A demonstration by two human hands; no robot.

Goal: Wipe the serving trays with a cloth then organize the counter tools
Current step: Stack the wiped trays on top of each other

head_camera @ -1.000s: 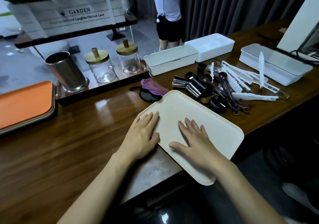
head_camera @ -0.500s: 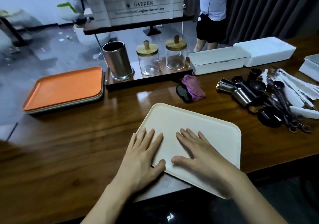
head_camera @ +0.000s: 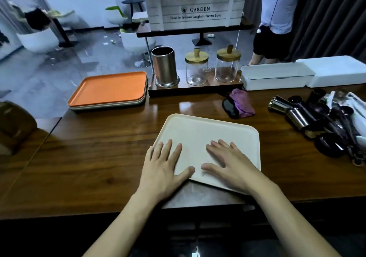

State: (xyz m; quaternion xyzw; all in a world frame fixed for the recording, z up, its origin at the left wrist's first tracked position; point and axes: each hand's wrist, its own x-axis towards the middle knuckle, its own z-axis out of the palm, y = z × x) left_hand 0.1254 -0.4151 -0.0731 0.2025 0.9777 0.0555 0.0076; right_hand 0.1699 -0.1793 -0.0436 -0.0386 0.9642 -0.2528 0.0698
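A cream serving tray (head_camera: 210, 131) lies on the wooden counter (head_camera: 95, 157) in front of me. My left hand (head_camera: 163, 166) rests flat across its near left edge, fingers spread. My right hand (head_camera: 229, 163) lies flat on the tray's near right part, fingers straight. A purple cloth (head_camera: 242, 103) sits crumpled behind the tray beside a black object (head_camera: 227, 106). A stack of trays with an orange one (head_camera: 110, 88) on top lies at the back left. A heap of counter tools (head_camera: 324, 122), metal jiggers and dark spoons, is at the right.
A steel cup (head_camera: 164, 66) and two glass jars (head_camera: 197, 66) with wooden lids stand on a dark stand behind the tray. Two white lidded boxes (head_camera: 277, 76) sit at the back right. A person (head_camera: 277, 16) stands beyond the counter, by a white planter box (head_camera: 195, 12).
The view has swung left, so the orange tray stack is now fully in view. The cream tray has turned squarer to me under both flat hands.
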